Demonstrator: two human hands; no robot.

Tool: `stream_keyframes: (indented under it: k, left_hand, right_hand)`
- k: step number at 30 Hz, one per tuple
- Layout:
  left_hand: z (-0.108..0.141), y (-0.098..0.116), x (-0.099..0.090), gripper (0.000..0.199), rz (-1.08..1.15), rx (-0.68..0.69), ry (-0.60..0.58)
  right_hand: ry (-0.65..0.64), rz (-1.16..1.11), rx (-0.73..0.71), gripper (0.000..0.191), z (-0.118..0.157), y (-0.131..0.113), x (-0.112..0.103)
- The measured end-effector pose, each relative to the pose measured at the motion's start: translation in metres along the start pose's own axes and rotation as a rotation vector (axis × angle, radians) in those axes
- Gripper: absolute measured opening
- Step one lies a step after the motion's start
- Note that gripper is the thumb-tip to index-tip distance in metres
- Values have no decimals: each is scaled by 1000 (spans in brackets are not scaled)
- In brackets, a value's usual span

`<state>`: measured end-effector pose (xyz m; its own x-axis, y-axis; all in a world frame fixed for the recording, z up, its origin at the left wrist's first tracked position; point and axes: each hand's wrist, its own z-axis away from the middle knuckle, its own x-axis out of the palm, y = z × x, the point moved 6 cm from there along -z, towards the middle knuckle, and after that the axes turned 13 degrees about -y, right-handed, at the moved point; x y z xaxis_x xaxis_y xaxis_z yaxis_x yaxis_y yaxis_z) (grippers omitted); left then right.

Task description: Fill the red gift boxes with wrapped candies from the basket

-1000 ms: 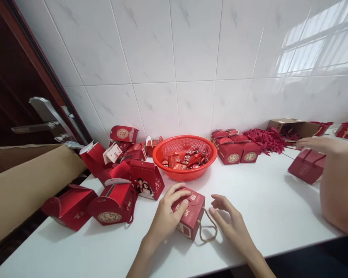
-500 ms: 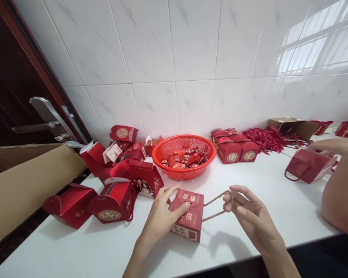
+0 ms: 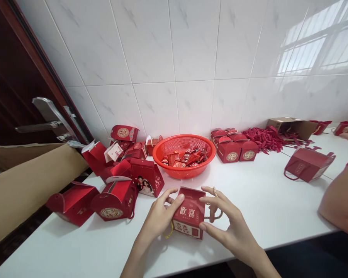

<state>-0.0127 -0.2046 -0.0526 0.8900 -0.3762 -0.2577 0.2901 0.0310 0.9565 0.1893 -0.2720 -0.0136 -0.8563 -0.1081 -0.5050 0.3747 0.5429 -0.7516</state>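
Observation:
A red cardboard gift box [image 3: 188, 224] with pale lettering on its top stands on the white table in front of me. My left hand [image 3: 160, 212] grips its left side, thumb resting on the top edge. At the right side, my right hand [image 3: 224, 214] has its thumb and fingertips against the box, fingers curved and spread around that edge. A twisted gold cord handle [image 3: 218, 214] loops around the right fingers. Some yellow cord [image 3: 170, 230] hangs below my left hand. The box's underside and far side are hidden.
Behind the box sits a red plastic basket [image 3: 185, 173] of wrapped sweets. Open red boxes [image 3: 112, 200] crowd the left; closed ones [image 3: 231, 150] stand near the wall beside red ribbons [image 3: 263, 139]. Another person's arm [image 3: 340, 197] is at right, near a red box [image 3: 308, 164].
My right hand has moved left from the stretched cord to the box's right edge, and the cord has slackened. The lettering on top now faces me. The other person's hand has left the right-hand box.

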Motion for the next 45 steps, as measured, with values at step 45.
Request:
stream_keyframes:
  k: [45]
  left_hand:
    - [12,60,10,30,288,395,-60]
  right_hand:
    - [-132,-14,68,39,-33,1,-31]
